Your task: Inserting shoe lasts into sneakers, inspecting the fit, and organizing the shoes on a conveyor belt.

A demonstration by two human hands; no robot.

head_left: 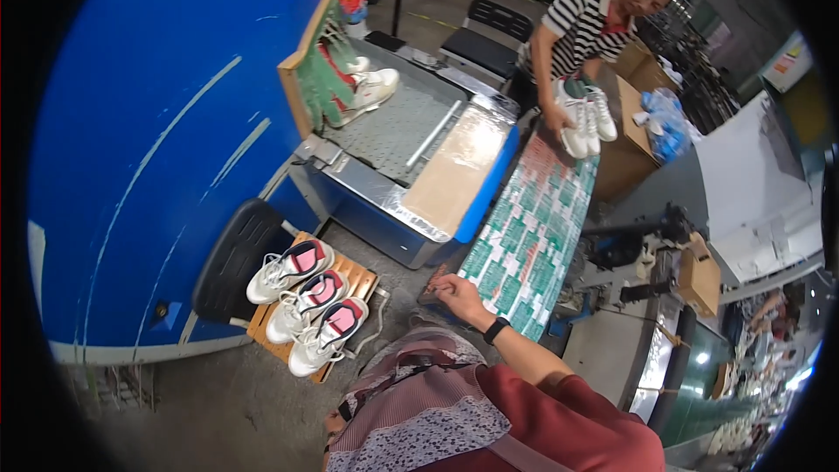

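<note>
My right hand [459, 295], with a dark band on its wrist, is over the near end of a long board [533, 218] covered in green, white and red patches. Its fingers are curled together; what they hold, if anything, is hidden. Only a small piece of my left hand [335, 422] shows beside my patterned apron [411, 424], and its fingers are out of sight. To the left, three white shoes [316, 336] with red and pink insides lie on a slatted wooden seat [374, 280]. Across the board, a co-worker's hands hold several white shoes [577, 127].
A conveyor machine [384, 197] stands ahead, with white shoes [374, 92] at its opening by torn green strips [322, 92]. Flattened cardboard [459, 170] covers its end. A blue panel [166, 122] fills the left. Black chair [494, 39] and cardboard box [634, 114] stand farther off; machinery [647, 249] is right.
</note>
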